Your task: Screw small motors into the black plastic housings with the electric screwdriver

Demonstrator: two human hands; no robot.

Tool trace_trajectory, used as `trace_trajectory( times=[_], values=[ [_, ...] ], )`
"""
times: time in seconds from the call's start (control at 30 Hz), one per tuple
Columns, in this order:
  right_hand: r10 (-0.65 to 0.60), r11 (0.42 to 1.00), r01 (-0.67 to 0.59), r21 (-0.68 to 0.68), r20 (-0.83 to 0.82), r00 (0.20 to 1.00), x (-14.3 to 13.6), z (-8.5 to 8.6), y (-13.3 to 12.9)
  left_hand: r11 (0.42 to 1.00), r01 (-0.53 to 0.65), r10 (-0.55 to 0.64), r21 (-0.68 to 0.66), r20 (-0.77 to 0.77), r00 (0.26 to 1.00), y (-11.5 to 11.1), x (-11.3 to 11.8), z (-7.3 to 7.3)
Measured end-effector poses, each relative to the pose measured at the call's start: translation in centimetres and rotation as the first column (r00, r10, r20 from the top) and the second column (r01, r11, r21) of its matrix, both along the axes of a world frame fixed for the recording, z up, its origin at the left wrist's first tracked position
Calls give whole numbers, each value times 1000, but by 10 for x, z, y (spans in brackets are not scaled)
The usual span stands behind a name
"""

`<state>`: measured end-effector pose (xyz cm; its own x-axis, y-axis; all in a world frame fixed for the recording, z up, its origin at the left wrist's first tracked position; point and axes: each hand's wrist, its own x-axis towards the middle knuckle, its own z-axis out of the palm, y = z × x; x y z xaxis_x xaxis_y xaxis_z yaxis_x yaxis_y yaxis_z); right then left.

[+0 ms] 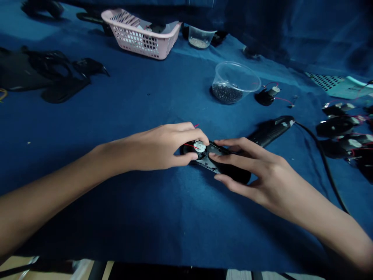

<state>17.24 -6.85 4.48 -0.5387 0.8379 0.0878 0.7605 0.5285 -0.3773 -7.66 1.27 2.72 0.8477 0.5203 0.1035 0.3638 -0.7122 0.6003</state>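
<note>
A black plastic housing (237,171) with a grey inner face lies low over the blue cloth. At its left end is a small motor (199,146) with a round white end and red wires. My left hand (163,146) pinches around the motor, index finger on the far side and thumb on the near side. My right hand (262,167) is closed on the housing, fingers across its top and thumb along the near edge. Just beyond that hand lies a black corded handheld tool (272,130), partly hidden by the fingers.
A clear tub (229,91) of small dark pieces stands ahead, near a motor part with wires (266,96). Behind are a pink basket (142,41) and another clear tub (200,39). Black plastic parts (58,74) lie left. Several wired motor parts (338,126) and a green basket (340,85) lie right.
</note>
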Motion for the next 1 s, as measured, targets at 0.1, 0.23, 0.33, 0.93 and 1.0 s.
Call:
trace_trajectory(
  times=[0.1, 0.23, 0.33, 0.93, 1.0],
  values=[
    [-18, 1000, 18, 24, 16, 1000, -6, -1, -2, 994, -33, 37, 103, -37, 999, -14, -1, -6],
    [-101, 993, 99, 68, 32, 994, -17, -4, -8, 952, -106, 112, 286, -4, 994, -27, 7, -20],
    [-113, 990, 109, 93, 33, 993, -21, -6, -14, 942, -112, 118, 317, 1, 993, -25, 12, -24],
    [-65, 997, 60, 54, 82, 995, -16, -7, -14, 963, -43, 53, 265, -30, 998, -14, 7, -26],
    [-64, 996, 58, 70, 85, 994, -17, -6, -15, 965, -53, 63, 256, -32, 998, -15, 6, -25]
  ],
)
